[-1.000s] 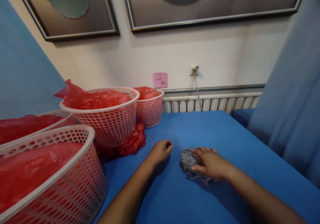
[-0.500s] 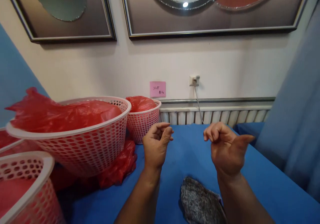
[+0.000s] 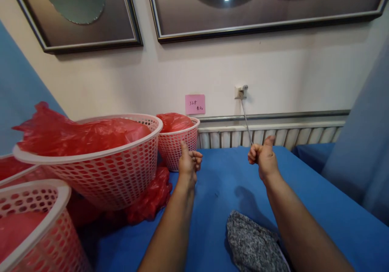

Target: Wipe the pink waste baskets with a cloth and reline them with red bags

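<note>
Both my arms stretch forward above the blue table. My left hand is curled into a loose fist with the thumb up and holds nothing. Level with it, my right hand is also a fist with its thumb raised, and it too is empty. A speckled grey cloth lies flat on the table between my forearms, close to me and partly under my right arm. Neither hand touches it.
Several white perforated baskets lined with red plastic bags stand at the left: a large one, a small one at the back, another at the near left. A radiator, wall socket with cable and pink note are behind.
My right hand let go of the grey cloth. Both hands rose off the table, reached further forward and closed into thumbs-up fists. The cloth stays on the table.
</note>
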{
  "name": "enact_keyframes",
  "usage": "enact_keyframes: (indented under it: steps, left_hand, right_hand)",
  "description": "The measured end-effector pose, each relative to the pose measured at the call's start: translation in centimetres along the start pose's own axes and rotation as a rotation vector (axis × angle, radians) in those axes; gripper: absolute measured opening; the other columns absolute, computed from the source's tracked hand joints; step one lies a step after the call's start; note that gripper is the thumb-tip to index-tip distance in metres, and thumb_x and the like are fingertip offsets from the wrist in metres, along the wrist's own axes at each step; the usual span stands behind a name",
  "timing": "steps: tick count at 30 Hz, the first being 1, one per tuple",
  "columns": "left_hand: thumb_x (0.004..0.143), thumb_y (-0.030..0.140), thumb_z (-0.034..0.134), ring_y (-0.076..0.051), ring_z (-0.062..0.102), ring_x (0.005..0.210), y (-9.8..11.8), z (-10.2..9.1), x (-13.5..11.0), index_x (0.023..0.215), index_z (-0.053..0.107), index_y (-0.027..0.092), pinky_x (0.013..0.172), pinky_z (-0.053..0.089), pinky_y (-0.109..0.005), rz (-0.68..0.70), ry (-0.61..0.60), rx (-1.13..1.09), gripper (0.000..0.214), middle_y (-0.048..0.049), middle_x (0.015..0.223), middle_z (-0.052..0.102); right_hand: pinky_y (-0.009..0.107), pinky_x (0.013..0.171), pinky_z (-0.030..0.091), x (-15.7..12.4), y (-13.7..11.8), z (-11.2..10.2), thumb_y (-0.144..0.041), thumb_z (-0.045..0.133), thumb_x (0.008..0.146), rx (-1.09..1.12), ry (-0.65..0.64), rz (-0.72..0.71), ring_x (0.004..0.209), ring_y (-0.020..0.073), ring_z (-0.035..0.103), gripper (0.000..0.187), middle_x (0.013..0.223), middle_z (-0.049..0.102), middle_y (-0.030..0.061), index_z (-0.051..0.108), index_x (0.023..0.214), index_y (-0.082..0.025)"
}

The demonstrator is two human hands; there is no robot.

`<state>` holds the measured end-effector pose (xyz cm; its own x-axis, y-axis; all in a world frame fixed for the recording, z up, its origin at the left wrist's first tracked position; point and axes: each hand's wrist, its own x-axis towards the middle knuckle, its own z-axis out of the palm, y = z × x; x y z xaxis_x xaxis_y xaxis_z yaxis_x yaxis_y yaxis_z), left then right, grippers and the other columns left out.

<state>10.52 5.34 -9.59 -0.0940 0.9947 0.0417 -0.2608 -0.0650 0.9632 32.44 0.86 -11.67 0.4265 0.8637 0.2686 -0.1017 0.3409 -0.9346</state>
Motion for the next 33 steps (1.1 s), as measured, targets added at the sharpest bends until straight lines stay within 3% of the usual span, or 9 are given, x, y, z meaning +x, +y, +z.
enact_keyframes:
  steps: [6,13,25,30,33]
  left_hand:
    - [0.066,0.101,0.037,-0.006,0.035,0.034,0.3,-0.2,-0.2,0.054,0.058,0.016,0.038,0.019,-0.02,0.004,-0.036,-0.046,0.088,0.0013,0.042,0.047]
    - [0.067,0.1,0.04,-0.006,0.036,0.035,0.1,0.1,-0.4,0.057,0.059,0.016,0.04,0.022,-0.02,-0.007,-0.041,-0.035,0.087,0.0013,0.044,0.049]
    - [0.065,0.102,0.033,-0.007,0.038,0.037,-0.9,0.3,-0.1,0.058,0.058,0.017,0.042,0.026,-0.022,0.027,-0.064,0.052,0.089,0.0007,0.047,0.05]
    - [0.075,0.094,0.028,-0.009,0.042,0.041,-3.7,1.4,0.3,0.067,0.058,0.018,0.045,0.031,-0.024,0.059,-0.105,0.207,0.082,-0.0004,0.055,0.054]
    - [0.082,0.078,0.043,-0.013,0.051,0.048,-6.9,1.8,-0.7,0.074,0.06,0.018,0.051,0.039,-0.028,0.085,-0.174,0.404,0.063,-0.0043,0.063,0.061]
  right_hand:
    - [0.028,0.044,0.033,-0.2,-0.1,-0.4,-0.101,0.001,0.071,0.007,-0.003,-0.017,0.04,0.0118,0.041,0.087,0.042,0.036,-0.002,0.037,0.048,-0.024]
    - [0.027,0.045,0.034,-0.6,-0.5,0.1,-0.105,0.01,0.067,0.03,-0.026,0.0,0.04,0.011,0.041,0.089,0.042,0.037,-0.0019,0.039,0.046,-0.024]
    - [0.026,0.046,0.036,-0.7,0.0,0.2,-0.101,0.01,0.074,0.027,-0.063,-0.008,0.042,0.0113,0.041,0.086,0.044,0.038,-0.002,0.04,0.05,-0.024]
    - [0.026,0.047,0.037,-1.2,0.5,1.0,-0.1,0.019,0.075,-0.009,-0.093,-0.007,0.044,0.0119,0.045,0.085,0.045,0.044,-0.0007,0.044,0.05,-0.023]
    - [0.028,0.049,0.041,-1.7,1.0,1.8,-0.099,0.027,0.076,-0.096,-0.136,-0.01,0.046,0.0137,0.05,0.083,0.048,0.051,0.0012,0.049,0.052,-0.022]
